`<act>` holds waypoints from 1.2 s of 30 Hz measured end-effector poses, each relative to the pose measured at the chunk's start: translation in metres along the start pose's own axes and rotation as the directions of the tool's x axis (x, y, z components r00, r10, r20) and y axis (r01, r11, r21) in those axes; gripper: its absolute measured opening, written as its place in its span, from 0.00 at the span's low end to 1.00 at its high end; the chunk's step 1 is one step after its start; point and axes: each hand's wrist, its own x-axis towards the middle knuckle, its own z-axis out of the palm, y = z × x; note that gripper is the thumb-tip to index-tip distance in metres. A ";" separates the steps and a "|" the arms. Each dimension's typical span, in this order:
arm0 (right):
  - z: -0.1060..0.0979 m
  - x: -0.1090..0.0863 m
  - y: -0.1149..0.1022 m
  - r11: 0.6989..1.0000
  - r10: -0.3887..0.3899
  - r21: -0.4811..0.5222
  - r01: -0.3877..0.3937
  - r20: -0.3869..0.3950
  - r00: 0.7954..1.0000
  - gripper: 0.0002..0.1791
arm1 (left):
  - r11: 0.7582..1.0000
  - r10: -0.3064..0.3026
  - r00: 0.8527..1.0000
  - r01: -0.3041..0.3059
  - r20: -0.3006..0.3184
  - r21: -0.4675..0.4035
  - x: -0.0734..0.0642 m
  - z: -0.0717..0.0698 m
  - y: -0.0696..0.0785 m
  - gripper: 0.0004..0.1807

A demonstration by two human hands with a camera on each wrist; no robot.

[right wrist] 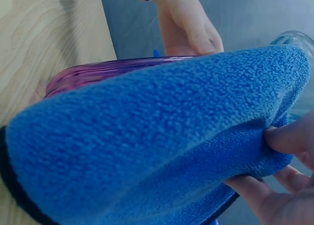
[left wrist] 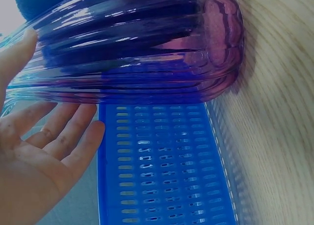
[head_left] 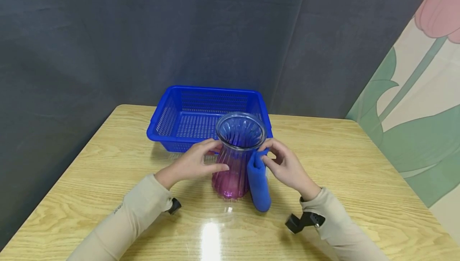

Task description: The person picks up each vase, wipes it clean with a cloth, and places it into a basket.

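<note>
A ribbed glass vase (head_left: 232,165), bluish at the rim and pink-purple at its base, stands upright on the table in front of a blue basket. On its left side is my left hand (head_left: 195,161), thumb at the near side and the other fingers toward the back. The left wrist view shows that hand's (left wrist: 46,151) palm apart from the glass, fingers fairly straight, fingertips right at the vase (left wrist: 147,48). My right hand (head_left: 287,169) pinches the top of a folded blue cloth (head_left: 259,185) between thumb and fingers. The fuzzy, dark-edged cloth (right wrist: 147,127) hangs along the vase's right side.
Just behind the vase, the blue perforated plastic basket (head_left: 172,138) sits near the back of the wooden table (head_left: 108,173). A dark curtain (head_left: 201,33) hangs beyond the table. To the right is a wall with a painted flower (head_left: 420,77).
</note>
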 end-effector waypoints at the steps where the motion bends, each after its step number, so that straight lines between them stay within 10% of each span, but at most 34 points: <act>1: 0.000 0.001 -0.001 1.000 -0.009 0.006 0.009 -0.009 1.000 0.09 | 1.000 -0.001 1.000 0.001 0.000 -0.003 0.000 0.000 0.000 0.31; 10: -0.001 0.007 -0.007 0.968 -0.121 0.211 0.140 -0.100 0.988 0.13 | 1.000 -0.007 1.000 0.007 0.001 -0.020 0.000 0.000 0.000 0.34; 23: -0.006 0.010 -0.018 0.884 0.016 0.453 0.113 -0.270 0.963 0.19 | 0.999 -0.002 0.999 0.000 0.041 0.040 0.000 -0.002 0.002 0.33; 36: -0.004 0.011 -0.017 0.871 0.040 0.482 0.090 -0.252 0.967 0.23 | 0.995 0.050 0.995 -0.057 0.088 0.079 -0.003 -0.006 0.002 0.31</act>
